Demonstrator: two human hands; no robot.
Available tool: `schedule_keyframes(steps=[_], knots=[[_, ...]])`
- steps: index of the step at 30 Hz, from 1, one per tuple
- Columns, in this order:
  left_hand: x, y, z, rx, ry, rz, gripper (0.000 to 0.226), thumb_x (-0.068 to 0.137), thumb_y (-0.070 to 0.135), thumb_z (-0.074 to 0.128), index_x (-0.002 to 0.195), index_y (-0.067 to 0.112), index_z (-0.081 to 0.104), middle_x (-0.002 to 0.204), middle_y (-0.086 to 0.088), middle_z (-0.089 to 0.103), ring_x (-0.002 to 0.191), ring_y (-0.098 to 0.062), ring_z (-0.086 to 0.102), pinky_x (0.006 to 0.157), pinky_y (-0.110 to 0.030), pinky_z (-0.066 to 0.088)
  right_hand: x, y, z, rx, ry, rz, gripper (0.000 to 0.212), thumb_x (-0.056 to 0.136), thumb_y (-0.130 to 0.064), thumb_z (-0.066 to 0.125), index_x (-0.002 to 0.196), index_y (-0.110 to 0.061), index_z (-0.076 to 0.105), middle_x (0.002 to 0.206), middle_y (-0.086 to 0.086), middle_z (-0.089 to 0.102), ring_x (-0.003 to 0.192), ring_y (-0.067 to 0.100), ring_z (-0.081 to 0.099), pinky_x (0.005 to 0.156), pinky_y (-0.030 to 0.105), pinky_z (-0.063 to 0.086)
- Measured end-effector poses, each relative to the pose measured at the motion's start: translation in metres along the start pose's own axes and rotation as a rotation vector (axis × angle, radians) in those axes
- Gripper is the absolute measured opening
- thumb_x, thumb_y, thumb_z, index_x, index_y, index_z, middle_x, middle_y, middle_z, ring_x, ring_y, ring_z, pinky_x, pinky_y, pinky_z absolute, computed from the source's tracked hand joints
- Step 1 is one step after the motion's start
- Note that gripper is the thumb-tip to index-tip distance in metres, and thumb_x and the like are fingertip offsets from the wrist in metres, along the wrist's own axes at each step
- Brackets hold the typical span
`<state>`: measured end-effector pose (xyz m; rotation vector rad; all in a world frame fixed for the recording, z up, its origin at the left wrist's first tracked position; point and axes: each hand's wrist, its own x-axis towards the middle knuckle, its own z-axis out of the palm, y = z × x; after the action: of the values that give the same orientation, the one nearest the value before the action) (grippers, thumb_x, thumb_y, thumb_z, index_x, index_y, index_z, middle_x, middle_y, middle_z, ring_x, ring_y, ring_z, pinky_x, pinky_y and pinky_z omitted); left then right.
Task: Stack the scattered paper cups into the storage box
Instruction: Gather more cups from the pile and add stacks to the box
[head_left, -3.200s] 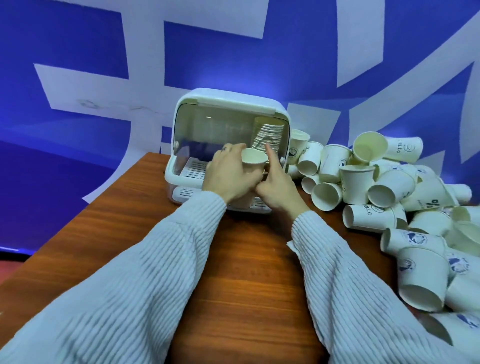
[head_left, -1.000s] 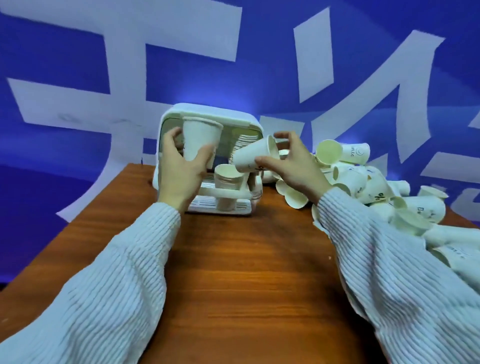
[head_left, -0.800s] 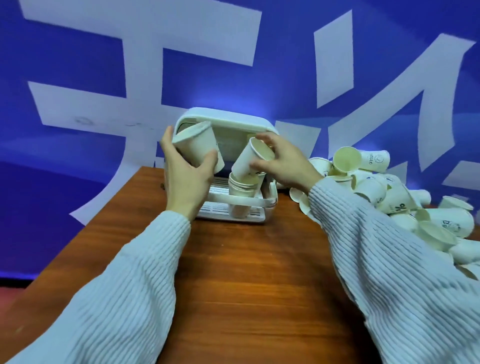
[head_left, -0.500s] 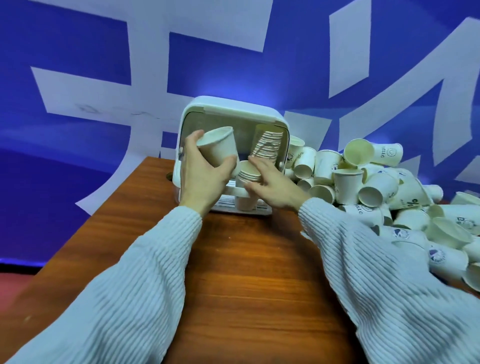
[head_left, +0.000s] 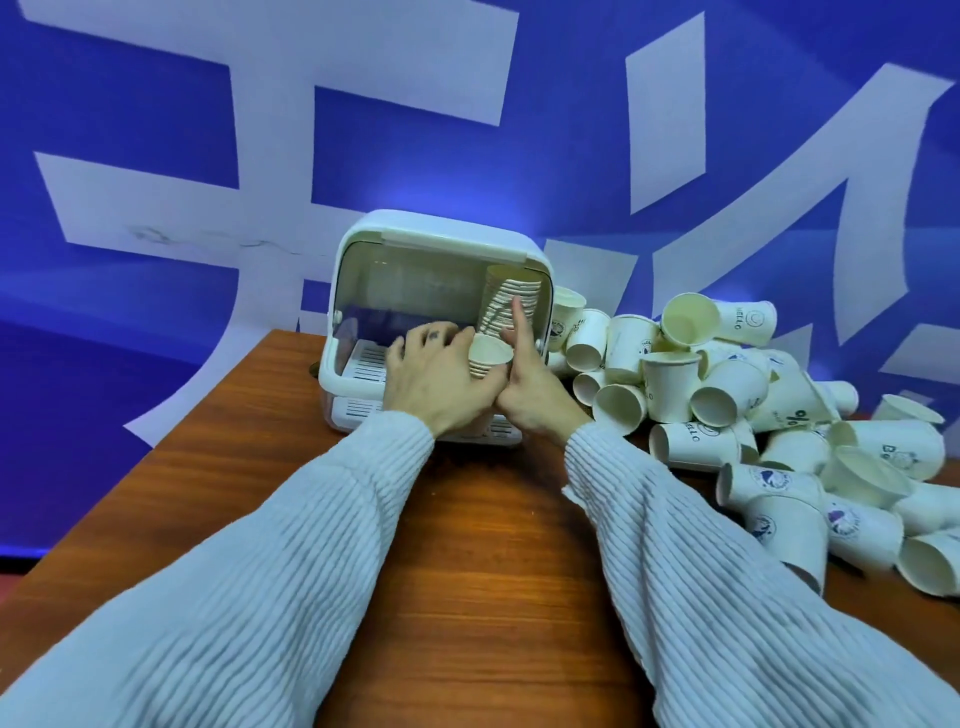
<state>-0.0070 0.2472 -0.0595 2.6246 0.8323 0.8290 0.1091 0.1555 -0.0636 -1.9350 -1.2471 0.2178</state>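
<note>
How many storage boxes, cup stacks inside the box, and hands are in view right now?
Storage box: 1
Cup stacks in the box: 2, the tall stack at the back right and the short stack in front
Hands: 2, left hand and right hand, both at the short stack
Total: 5

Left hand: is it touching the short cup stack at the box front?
Touching. The head view shows the left hand wrapped round the short cup stack, fingers against its side.
</note>
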Motion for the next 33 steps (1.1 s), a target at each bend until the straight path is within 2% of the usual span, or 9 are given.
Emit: schedule_keyframes(steps=[4,8,12,15,19,22,24,28,33], knots=[[-0.002,-0.002,0.003,0.066,-0.076,0.004,0.087,0.088,0.074,0.028,0.157,0.022,0.035,0.165,0.002,0.032,0.153,-0.023,0.019,0.124,-0.055,0.007,-0.009,0.0,-0.003,0.031,-0.023,-0.085,0.119,0.087,-0.001,0.072,0.163,-0.024,-0.017,0.163,0.001,0.029,0.146,0.002,0.03,0.128,0.04,0.023],[-0.02,0.01,0.009,-0.009,0.103,0.033,0.078,0.09,0.062,0.039,0.157,0.022,0.034,0.167,-0.006,0.026,0.156,-0.028,0.008,0.125,-0.053,0.004,-0.045,-0.002,-0.015,-0.042,0.024,-0.152,0.118,0.08,-0.025,0.079,0.165,-0.033,-0.003,0.172,-0.002,0.015,0.157,0.01,0.017,0.126,0.046,0.028],[-0.049,0.062,0.024,-0.24,0.307,0.193,0.06,0.088,0.044,0.052,0.143,0.019,0.052,0.15,-0.007,0.048,0.147,-0.031,0.026,0.12,-0.052,0.022,-0.103,-0.002,-0.048,-0.141,0.153,-0.108,0.087,0.088,-0.009,0.066,0.163,-0.023,0.024,0.165,0.004,0.034,0.147,0.011,0.037,0.12,0.021,0.03],[-0.069,0.115,0.042,-0.379,0.166,0.292,0.052,0.089,0.041,0.052,0.135,0.018,0.058,0.139,-0.006,0.055,0.133,-0.031,0.04,0.111,-0.052,0.036,-0.145,0.018,-0.087,-0.244,0.309,-0.04,0.065,0.088,-0.005,0.063,0.151,-0.014,0.048,0.147,0.007,0.055,0.136,0.014,0.047,0.115,0.018,0.033],[-0.105,0.174,0.069,-0.387,-0.095,0.377,0.051,0.097,0.051,0.05,0.135,0.018,0.057,0.137,-0.004,0.054,0.129,-0.027,0.047,0.106,-0.047,0.043,-0.192,0.054,-0.142,-0.297,0.604,0.231,0.044,0.094,-0.021,0.063,0.138,-0.02,0.061,0.137,0.001,0.064,0.127,0.015,0.056,0.109,0.033,0.043],[-0.124,0.207,0.09,-0.375,-0.339,0.357,0.071,0.093,0.065,0.049,0.151,0.025,0.04,0.147,-0.005,0.045,0.135,-0.029,0.044,0.107,-0.047,0.042,-0.214,0.082,-0.166,-0.256,0.785,0.428,0.042,0.096,-0.035,0.058,0.134,-0.019,0.065,0.136,0.002,0.066,0.128,0.021,0.057,0.105,0.032,0.042],[-0.13,0.224,0.103,-0.382,-0.473,0.299,0.088,0.087,0.076,0.047,0.159,0.033,0.021,0.153,-0.008,0.037,0.137,-0.032,0.041,0.109,-0.049,0.04,-0.226,0.097,-0.175,-0.245,0.863,0.514,0.055,0.089,-0.049,0.051,0.133,-0.02,0.066,0.136,0.005,0.066,0.129,0.027,0.057,0.109,0.042,0.044],[-0.131,0.232,0.118,-0.269,-0.448,0.313,0.085,0.087,0.073,0.047,0.159,0.035,0.022,0.153,-0.011,0.037,0.135,-0.033,0.043,0.108,-0.048,0.036,-0.239,0.114,-0.191,-0.223,0.906,0.65,0.054,0.085,-0.048,0.053,0.131,-0.022,0.063,0.136,0.012,0.061,0.126,0.032,0.056,0.106,0.047,0.046],[-0.132,0.225,0.115,-0.491,-0.412,0.206,0.066,0.091,0.043,0.057,0.15,0.021,0.036,0.139,-0.009,0.051,0.126,-0.032,0.053,0.101,-0.042,0.043,-0.243,0.123,-0.187,-0.077,0.76,0.744,0.054,0.091,-0.03,0.061,0.142,-0.018,0.048,0.14,0.011,0.056,0.131,0.032,0.053,0.11,0.04,0.043]])
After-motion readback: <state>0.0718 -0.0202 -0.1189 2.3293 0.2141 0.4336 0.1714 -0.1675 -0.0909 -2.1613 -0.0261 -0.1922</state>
